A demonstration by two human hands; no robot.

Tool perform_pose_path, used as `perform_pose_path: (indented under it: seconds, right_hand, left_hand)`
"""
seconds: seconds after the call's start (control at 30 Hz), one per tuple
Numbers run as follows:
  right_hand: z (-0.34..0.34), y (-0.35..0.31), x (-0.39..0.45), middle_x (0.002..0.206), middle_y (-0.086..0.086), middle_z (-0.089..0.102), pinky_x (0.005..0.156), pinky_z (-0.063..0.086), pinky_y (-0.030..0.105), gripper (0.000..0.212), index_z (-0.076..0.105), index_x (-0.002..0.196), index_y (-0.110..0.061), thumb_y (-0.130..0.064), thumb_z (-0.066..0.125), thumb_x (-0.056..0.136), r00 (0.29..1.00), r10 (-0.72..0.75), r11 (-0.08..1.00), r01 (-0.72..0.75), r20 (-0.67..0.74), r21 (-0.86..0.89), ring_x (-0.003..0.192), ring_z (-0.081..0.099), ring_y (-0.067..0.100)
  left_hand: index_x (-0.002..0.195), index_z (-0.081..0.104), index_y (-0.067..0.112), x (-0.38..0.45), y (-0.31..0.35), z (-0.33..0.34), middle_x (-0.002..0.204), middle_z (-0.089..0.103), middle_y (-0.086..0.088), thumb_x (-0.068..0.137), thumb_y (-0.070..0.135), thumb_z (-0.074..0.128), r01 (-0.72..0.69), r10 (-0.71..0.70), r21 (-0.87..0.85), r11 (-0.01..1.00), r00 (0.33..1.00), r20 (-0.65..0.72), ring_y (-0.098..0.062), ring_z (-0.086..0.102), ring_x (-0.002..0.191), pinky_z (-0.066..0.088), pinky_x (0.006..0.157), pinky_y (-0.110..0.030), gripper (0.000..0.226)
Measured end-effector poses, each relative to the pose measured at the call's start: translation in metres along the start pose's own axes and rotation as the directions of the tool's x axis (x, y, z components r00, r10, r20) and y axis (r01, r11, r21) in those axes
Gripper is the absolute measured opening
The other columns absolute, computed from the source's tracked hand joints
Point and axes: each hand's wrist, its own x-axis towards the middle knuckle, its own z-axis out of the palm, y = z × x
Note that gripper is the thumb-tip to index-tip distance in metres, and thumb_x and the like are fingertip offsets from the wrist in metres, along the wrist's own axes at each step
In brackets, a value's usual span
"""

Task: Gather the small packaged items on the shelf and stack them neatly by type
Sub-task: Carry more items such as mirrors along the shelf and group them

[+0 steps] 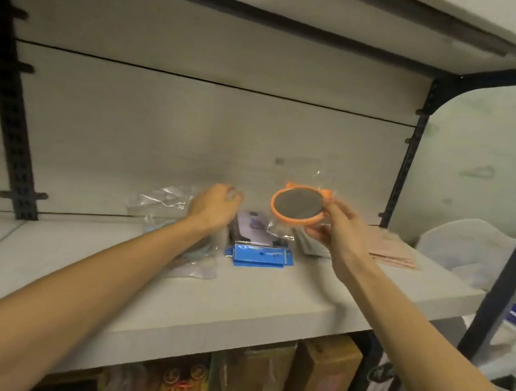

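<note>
My right hand (337, 226) pinches a round orange-rimmed mirror (297, 205) with small ears, wrapped in clear plastic, and holds it up above the white shelf (237, 303). My left hand (216, 205) reaches toward the back of the shelf with curled fingers on crinkled clear plastic bags (165, 200); whether it grips one is unclear. Between my hands lie a purple packaged item (251, 227) and a blue card pack (259, 255). A pile of pink flat packets (390, 249) lies to the right.
Black slotted uprights (11, 106) frame the white back panel. Another shelf board (401, 24) hangs overhead. Boxes and packaged goods (318, 381) fill the level below. White plastic bags (471, 247) sit beyond the right post.
</note>
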Motion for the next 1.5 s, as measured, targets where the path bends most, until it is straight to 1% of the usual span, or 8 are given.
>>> perform_pose_path:
  seconds: [0.27, 0.37, 0.47, 0.57, 0.77, 0.97, 1.27, 1.5]
  right_hand:
    - [0.095, 0.045, 0.002, 0.093, 0.012, 0.070, 0.050, 0.057, 0.028, 0.028, 0.061, 0.122, -0.007, -0.014, 0.063, 0.096, 0.970, 0.118, 0.992, -0.126, 0.213, 0.026, 0.072, 0.068, 0.019]
    - [0.119, 0.060, -0.008, 0.097, 0.010, 0.072, 0.070, 0.064, 0.044, 0.037, 0.060, 0.122, -0.009, -0.021, 0.069, 0.088, 0.951, 0.148, 0.986, -0.163, 0.270, 0.031, 0.083, 0.072, 0.021]
    - [0.124, 0.069, -0.020, 0.106, 0.008, 0.073, 0.089, 0.056, 0.044, 0.050, 0.058, 0.131, -0.017, -0.036, 0.066, 0.086, 0.950, -0.054, 0.952, 0.142, 0.307, -0.272, 0.101, 0.069, 0.025]
    - [0.117, 0.076, -0.027, 0.115, 0.012, 0.066, 0.086, 0.045, 0.040, 0.049, 0.051, 0.137, -0.014, -0.036, 0.058, 0.095, 0.855, -0.288, 0.574, 0.515, 0.432, -0.637, 0.118, 0.054, 0.031]
    - [0.113, 0.087, -0.028, 0.113, 0.014, 0.068, 0.098, 0.039, 0.042, 0.044, 0.058, 0.128, -0.012, -0.040, 0.055, 0.094, 0.755, -0.270, 0.391, 0.653, 0.597, -0.648, 0.118, 0.053, 0.035]
    - [0.113, 0.090, -0.026, 0.124, 0.009, 0.064, 0.104, 0.038, 0.045, 0.047, 0.055, 0.133, -0.015, -0.040, 0.053, 0.092, 0.738, -0.261, 0.402, 0.669, 0.622, -0.625, 0.118, 0.053, 0.032]
    - [0.137, 0.066, -0.062, 0.149, 0.015, 0.043, 0.116, 0.028, 0.052, 0.059, 0.045, 0.141, -0.006, -0.037, 0.049, 0.091, 0.631, -0.493, 0.303, 0.770, 0.599, -0.561, 0.141, 0.032, 0.039]
    - [0.207, 0.029, -0.165, 0.163, 0.010, 0.027, 0.121, 0.021, 0.054, 0.061, 0.035, 0.152, -0.011, -0.031, 0.053, 0.097, 0.548, -0.710, 0.368, 0.825, 0.443, -0.430, 0.153, 0.015, 0.028]
  left_hand:
    - [0.108, 0.074, 0.029, -0.029, -0.053, -0.040, 0.100, 0.074, 0.002, 0.102, 0.042, 0.046, 0.083, -0.093, -0.043, 0.996, 0.941, -0.326, -0.025, 0.065, 0.096, 0.046, 0.080, -0.033, 0.031]
    - [0.107, 0.073, 0.030, -0.049, -0.078, -0.049, 0.111, 0.070, 0.008, 0.102, 0.045, 0.045, 0.096, -0.094, -0.011, 0.995, 0.928, -0.362, -0.016, 0.062, 0.096, 0.048, 0.086, -0.034, 0.031]
    - [0.110, 0.071, 0.027, -0.062, -0.095, -0.053, 0.118, 0.066, 0.006, 0.104, 0.043, 0.047, 0.130, -0.119, 0.001, 0.992, 0.912, -0.391, -0.014, 0.061, 0.099, 0.048, 0.093, -0.036, 0.030]
    - [0.109, 0.070, 0.024, -0.070, -0.103, -0.054, 0.118, 0.064, 0.005, 0.105, 0.044, 0.046, 0.176, -0.144, 0.044, 0.983, 0.905, -0.399, -0.012, 0.059, 0.096, 0.044, 0.086, -0.031, 0.031]
    - [0.111, 0.070, 0.023, -0.077, -0.106, -0.054, 0.121, 0.065, 0.002, 0.104, 0.039, 0.049, 0.192, -0.134, 0.106, 0.976, 0.905, -0.404, -0.014, 0.062, 0.098, 0.052, 0.090, -0.037, 0.028]
    - [0.112, 0.069, 0.024, -0.079, -0.103, -0.057, 0.124, 0.063, 0.006, 0.104, 0.040, 0.048, 0.173, -0.092, 0.177, 0.969, 0.915, -0.394, -0.013, 0.063, 0.104, 0.050, 0.089, -0.035, 0.027]
    - [0.121, 0.065, 0.017, -0.132, -0.095, -0.129, 0.131, 0.059, 0.000, 0.104, 0.038, 0.045, -0.105, 0.350, 0.585, 0.804, 0.879, -0.324, -0.023, 0.056, 0.120, 0.039, 0.103, -0.039, 0.034]
    - [0.131, 0.062, 0.007, -0.207, -0.082, -0.229, 0.144, 0.054, -0.014, 0.097, 0.027, 0.058, -0.281, 0.705, 0.778, 0.562, 0.654, -0.274, -0.029, 0.047, 0.138, 0.025, 0.122, -0.050, 0.039]
